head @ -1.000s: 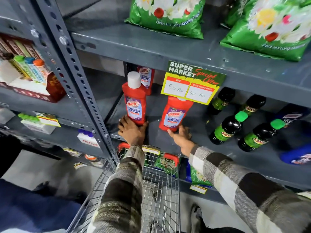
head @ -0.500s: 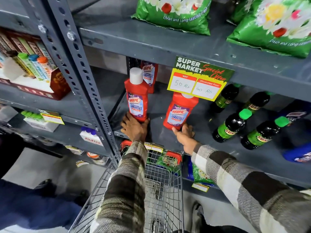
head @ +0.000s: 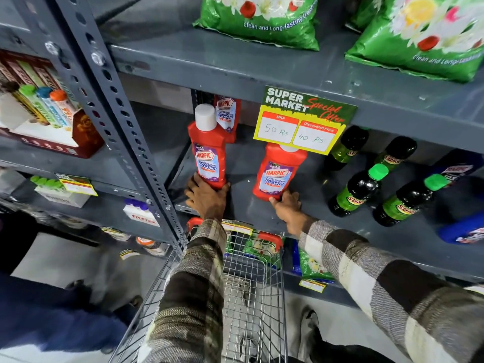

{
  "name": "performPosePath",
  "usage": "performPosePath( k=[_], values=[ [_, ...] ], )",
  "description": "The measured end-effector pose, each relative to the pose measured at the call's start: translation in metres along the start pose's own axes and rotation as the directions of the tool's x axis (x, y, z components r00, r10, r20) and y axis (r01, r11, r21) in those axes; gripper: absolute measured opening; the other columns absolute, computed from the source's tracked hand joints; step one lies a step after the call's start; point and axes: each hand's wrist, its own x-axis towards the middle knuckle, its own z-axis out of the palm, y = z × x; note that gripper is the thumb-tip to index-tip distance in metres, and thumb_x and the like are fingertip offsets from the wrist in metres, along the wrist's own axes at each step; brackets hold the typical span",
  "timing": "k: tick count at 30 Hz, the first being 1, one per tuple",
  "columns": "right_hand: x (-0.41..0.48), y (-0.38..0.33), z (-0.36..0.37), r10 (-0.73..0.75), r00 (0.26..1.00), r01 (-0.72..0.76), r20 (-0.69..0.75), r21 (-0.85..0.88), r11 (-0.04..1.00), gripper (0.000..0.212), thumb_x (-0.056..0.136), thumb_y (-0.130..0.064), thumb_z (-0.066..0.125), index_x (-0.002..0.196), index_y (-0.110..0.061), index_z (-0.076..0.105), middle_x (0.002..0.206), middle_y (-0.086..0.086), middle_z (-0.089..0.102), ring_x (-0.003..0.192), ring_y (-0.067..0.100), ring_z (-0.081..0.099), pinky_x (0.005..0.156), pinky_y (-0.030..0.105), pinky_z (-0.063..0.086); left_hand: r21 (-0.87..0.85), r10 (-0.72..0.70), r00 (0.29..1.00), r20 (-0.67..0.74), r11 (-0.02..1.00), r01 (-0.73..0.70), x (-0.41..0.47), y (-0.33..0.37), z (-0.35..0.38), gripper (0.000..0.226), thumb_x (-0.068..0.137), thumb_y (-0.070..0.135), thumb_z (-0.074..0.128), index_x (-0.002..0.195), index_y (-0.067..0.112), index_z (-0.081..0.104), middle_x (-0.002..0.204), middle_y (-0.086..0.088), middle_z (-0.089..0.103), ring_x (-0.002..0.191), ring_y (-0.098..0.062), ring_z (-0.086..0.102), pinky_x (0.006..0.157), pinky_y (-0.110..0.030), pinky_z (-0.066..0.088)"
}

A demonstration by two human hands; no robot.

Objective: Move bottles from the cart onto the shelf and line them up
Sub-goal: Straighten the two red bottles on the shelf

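Two red Harpic bottles stand on the grey shelf [head: 309, 205]. My left hand [head: 207, 199] grips the base of the left bottle [head: 208, 150], which has a white cap. My right hand [head: 286, 205] holds the base of the right bottle [head: 279, 174]; its cap is hidden behind the price sign [head: 305, 119]. A third red Harpic bottle [head: 227, 115] stands behind the left one. The wire cart [head: 251, 284] sits below my arms, with no bottle visible inside it.
Several dark bottles with green caps [head: 358, 189] stand to the right on the same shelf, blue bottles [head: 461, 229] beyond them. Green detergent bags [head: 262, 19] lie on the shelf above. A perforated upright post [head: 115, 113] borders the left side.
Both hands stay at the bottle bases. The bottles have shifted only slightly on the shelf; the view moved a little closer.
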Motion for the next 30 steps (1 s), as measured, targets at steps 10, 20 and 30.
performPosePath(
  k=[10,20,30],
  values=[
    [0.004,0.001,0.0,-0.003,1.0,0.003,-0.006,-0.011,1.0,0.052,0.094,-0.034,0.055,0.141,-0.021,0.038,0.138,0.016,0.033,0.132,0.039,0.034,0.114,0.042,0.029,0.006,0.003,1.0,0.002,1.0,-0.003,-0.001,0.001,-0.001,0.102,0.073,0.05,0.076,0.148,0.005,0.023,0.154,-0.021,0.029,0.139,-0.044,0.028,0.11,-0.059,0.026],
    [0.013,0.006,0.002,-0.012,1.0,0.012,-0.01,-0.009,1.0,0.052,0.095,-0.031,0.053,0.143,-0.021,0.036,0.141,0.016,0.032,0.134,0.037,0.032,0.115,0.04,0.027,0.034,-0.002,1.0,0.018,0.999,0.002,0.0,0.0,-0.002,0.102,0.076,0.051,0.074,0.15,0.006,0.019,0.155,-0.019,0.026,0.14,-0.042,0.026,0.112,-0.057,0.025],
    [0.013,0.014,0.0,-0.038,0.999,0.038,-0.001,0.036,0.999,0.059,0.09,-0.024,0.059,0.143,-0.028,0.033,0.138,0.012,0.033,0.131,0.033,0.042,0.114,0.042,0.035,-0.009,0.022,1.0,-0.004,1.0,-0.022,-0.003,-0.005,-0.002,0.11,0.069,0.052,0.08,0.149,0.004,0.022,0.155,-0.019,0.026,0.14,-0.042,0.028,0.11,-0.058,0.029]
  ],
)
